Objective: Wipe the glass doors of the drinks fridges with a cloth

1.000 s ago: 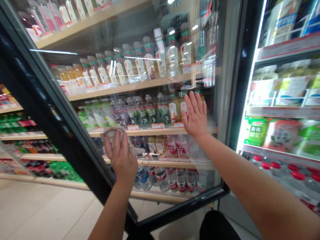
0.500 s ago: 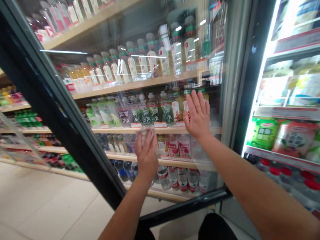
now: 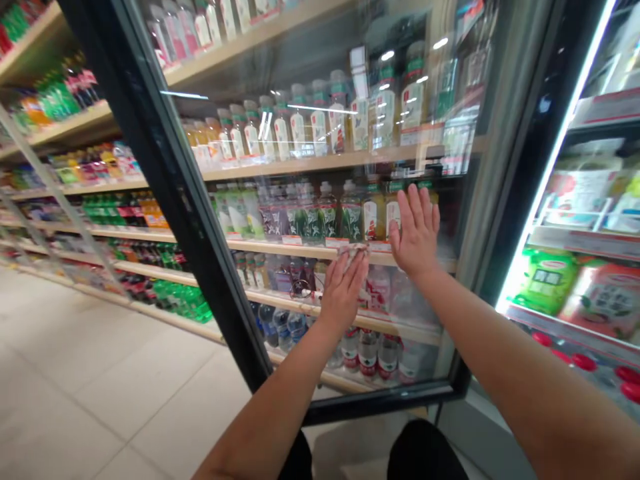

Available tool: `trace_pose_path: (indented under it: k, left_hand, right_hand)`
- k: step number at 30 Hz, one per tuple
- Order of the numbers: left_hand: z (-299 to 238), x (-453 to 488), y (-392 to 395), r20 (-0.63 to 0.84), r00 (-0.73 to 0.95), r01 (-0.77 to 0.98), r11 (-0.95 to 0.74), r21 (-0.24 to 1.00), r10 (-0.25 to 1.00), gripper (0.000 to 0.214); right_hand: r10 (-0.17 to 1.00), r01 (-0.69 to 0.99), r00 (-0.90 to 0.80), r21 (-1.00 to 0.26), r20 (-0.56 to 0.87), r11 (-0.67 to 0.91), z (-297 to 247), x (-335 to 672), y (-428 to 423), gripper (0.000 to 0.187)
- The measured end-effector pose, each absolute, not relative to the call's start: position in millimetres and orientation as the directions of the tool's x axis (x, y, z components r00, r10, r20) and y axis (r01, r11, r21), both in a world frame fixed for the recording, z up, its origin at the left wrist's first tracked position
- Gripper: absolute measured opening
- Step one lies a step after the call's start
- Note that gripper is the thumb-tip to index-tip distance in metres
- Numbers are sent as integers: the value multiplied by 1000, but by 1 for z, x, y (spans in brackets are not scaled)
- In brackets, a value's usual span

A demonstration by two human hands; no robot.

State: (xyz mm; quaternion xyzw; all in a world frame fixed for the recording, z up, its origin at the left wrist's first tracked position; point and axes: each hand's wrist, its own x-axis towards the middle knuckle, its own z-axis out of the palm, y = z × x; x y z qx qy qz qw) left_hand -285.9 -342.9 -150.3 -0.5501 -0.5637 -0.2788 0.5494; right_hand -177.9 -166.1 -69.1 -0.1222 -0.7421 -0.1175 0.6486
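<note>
A black-framed glass door [image 3: 165, 167] stands open in front of me, with shelves of drinks showing through its pane. My left hand [image 3: 343, 291] presses a crumpled pale cloth [image 3: 357, 249] against the glass, low on the pane; most of the cloth is hidden under the fingers. Higher and to the right, my right hand [image 3: 416, 237] lies flat on the same glass, fingers stretched upward and nothing in it.
At the right, a lit cooler holds bottles and a green pack [image 3: 544, 280]. Long drink shelves [image 3: 155, 272] run back on the left. Pale floor tiles [image 3: 100, 380] spread below, and my dark-clothed knees [image 3: 425, 450] are near the door's bottom edge.
My left hand has slid the cloth rightward and slightly up across the glass, closer to my right hand. The right hand stays on the pane while the view has swung left.
</note>
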Motion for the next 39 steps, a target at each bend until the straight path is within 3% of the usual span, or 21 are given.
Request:
trace_pose_path:
  k: [4, 7, 9, 12, 15, 17, 19, 21, 25, 31, 36, 39]
  left_hand:
    - [-151, -281, -340, 959, 140, 957, 214, -194, 245, 88]
    - [-138, -280, -338, 971, 61, 972, 209, -110, 229, 86]
    - [-135, -282, -341, 962, 57, 974, 196, -112, 268, 82]
    - [-139, -291, -359, 914, 176, 960, 141, -241, 364, 78]
    - [-140, -309, -394, 871, 291, 898, 201, -392, 396, 78]
    - [-135, -323, -418, 917, 215, 859, 383, -341, 336, 77]
    - [-128, -336, -435, 961, 68, 817, 538, -207, 267, 74]
    - [-122, -346, -443, 963, -41, 789, 600, -133, 267, 70]
    - [-121, -355, -442, 946, -43, 769, 615, -173, 321, 66]
    - [-128, -360, -437, 959, -25, 774, 612, -160, 282, 68]
    - [-128, -359, -438, 966, 34, 762, 619, -191, 257, 67]
    - [-128, -358, -439, 965, 41, 744, 637, -203, 261, 66]
  right_hand:
    - [-4, 219, -211, 51, 977, 974, -89, -165, -190, 63]
    - [-156, 26, -392, 181, 907, 983, -121, -163, -224, 68]
    - [-145, -50, -432, 136, 890, 989, -140, -170, -245, 69]
    - [15, -2, -416, -17, 909, 1000, -150, -187, -264, 65]
    - [74, 88, -386, -43, 920, 995, -151, -201, -273, 65]
    - [50, 149, -336, 0, 941, 989, -157, -208, -277, 66]
    - [-18, 185, -292, 74, 956, 980, -170, -213, -280, 65]
    - [-123, 179, -278, 177, 953, 968, -184, -216, -283, 61]
    - [-285, 126, -265, 326, 921, 937, -177, -220, -287, 48]
    - [-171, 146, -166, 196, 971, 970, -127, -231, -289, 60]
    - [-316, 52, -244, 338, 917, 940, -134, -241, -294, 66]
    - [-270, 81, -188, 289, 944, 954, -107, -249, -300, 62]
